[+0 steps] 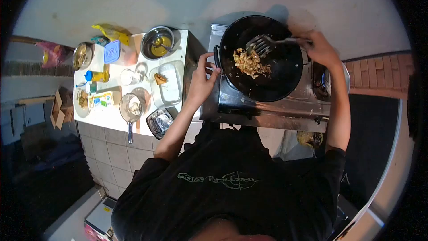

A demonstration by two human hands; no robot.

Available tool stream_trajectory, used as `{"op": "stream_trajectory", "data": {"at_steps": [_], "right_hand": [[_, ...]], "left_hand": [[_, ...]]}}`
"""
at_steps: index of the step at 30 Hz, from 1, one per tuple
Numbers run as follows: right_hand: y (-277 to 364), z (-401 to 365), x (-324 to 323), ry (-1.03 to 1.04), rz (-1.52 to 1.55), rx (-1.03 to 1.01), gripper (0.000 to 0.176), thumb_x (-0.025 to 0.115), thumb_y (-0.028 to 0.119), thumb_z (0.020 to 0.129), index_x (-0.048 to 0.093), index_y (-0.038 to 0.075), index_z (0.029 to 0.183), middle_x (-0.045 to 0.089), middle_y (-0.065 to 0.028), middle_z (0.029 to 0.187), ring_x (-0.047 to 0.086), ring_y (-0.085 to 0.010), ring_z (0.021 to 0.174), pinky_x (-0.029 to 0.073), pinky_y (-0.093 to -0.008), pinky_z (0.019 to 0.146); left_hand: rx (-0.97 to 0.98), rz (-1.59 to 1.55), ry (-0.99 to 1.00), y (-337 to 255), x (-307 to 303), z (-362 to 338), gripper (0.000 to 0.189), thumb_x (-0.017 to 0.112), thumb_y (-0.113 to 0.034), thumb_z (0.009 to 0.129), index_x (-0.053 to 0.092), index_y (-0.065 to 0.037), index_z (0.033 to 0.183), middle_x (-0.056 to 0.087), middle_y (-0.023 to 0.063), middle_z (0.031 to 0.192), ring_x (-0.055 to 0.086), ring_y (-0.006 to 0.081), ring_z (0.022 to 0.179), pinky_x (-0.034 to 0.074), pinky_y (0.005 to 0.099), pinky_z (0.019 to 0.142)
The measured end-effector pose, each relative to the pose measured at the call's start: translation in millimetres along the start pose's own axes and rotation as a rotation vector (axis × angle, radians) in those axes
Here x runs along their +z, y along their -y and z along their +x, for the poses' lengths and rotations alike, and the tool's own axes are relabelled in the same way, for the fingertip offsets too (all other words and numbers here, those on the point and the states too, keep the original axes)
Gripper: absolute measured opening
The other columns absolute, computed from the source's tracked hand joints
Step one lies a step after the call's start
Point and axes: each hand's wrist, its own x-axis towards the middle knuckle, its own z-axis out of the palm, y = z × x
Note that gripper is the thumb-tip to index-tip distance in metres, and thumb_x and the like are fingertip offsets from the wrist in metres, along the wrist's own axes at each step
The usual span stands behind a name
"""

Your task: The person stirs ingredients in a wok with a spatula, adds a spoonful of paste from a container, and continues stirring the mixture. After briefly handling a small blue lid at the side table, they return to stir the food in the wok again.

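The 2 hands are apart: the left hand (205, 79) grips the side handle of a black wok (281, 82), and the right hand (322, 51) is closed around the handle of a slotted spatula (264, 46). Chopped food (252, 64) lies between them in the wok, at the spatula's head, upper centre of the frame. The wok sits on a metal stove (236, 100). At left, a white table (96, 118) bears a metal bowl (158, 43) and a clear container (169, 93). A pale wall (178, 0) spans the top; floor tiles (118, 149) show lower left.

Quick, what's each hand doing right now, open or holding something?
Left hand: closed on the wok's side handle.
Right hand: closed, holding the slotted spatula by its handle.
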Motion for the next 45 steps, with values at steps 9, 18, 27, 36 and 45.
{"op": "stream_trajectory", "data": {"at_steps": [9,18,27,36,45], "right_hand": [[-19.6,59.8,15.6,0.182,0.041,-0.36,0.024,0.062,0.012,0.095,0.073,0.01,0.116,0.07,-0.0149,0.105,0.062,-0.029,0.101,0.047,-0.0376,0.093],[-24.4,88.0,16.4,0.33,0.099,-0.432,0.025,0.062,0.013,0.093,0.072,0.008,0.115,0.072,-0.0161,0.112,0.065,-0.034,0.106,0.047,-0.0418,0.097],[-66.9,42.9,-18.0,-0.047,-0.211,-0.233,0.022,0.062,0.017,0.094,0.073,0.009,0.111,0.07,-0.0174,0.103,0.065,-0.0319,0.094,0.051,-0.0395,0.085],[-19.6,-0.5,6.6,0.155,0.021,-0.287,0.023,0.061,0.019,0.096,0.071,0.007,0.112,0.072,-0.0136,0.102,0.065,-0.0294,0.092,0.051,-0.0382,0.082],[-30.3,43.4,29.5,-0.032,-0.046,-0.395,0.021,0.063,0.016,0.095,0.072,0.009,0.112,0.072,-0.0113,0.107,0.064,-0.031,0.102,0.049,-0.0404,0.091]], "left_hand": [[-0.025,0.068,-0.104,-10.3,10.9,-7.2,0.046,0.066,-0.003,0.091,0.051,-0.009,0.134,0.066,0.0085,0.087,0.065,0.0172,0.077,0.052,0.0305,0.071],[-0.047,0.011,-0.159,-4.8,20.4,-10.8,0.044,0.065,-0.003,0.092,0.052,-0.007,0.134,0.064,0.0076,0.091,0.064,0.0158,0.084,0.052,0.0299,0.074],[-0.049,0.039,-0.139,-6.9,18.6,-9.8,0.044,0.065,-0.002,0.092,0.051,-0.007,0.134,0.064,0.0098,0.094,0.064,0.0172,0.084,0.052,0.0307,0.074],[-0.051,0.046,-0.089,-5.5,10.7,-5.2,0.044,0.066,-0.003,0.091,0.051,-0.007,0.132,0.067,0.013,0.091,0.067,0.0216,0.083,0.053,0.0336,0.073],[-0.026,0.071,-0.071,-6.7,8.7,-2.7,0.043,0.066,-0.005,0.091,0.05,-0.006,0.131,0.067,0.0137,0.092,0.067,0.0231,0.083,0.053,0.0352,0.073]]}}
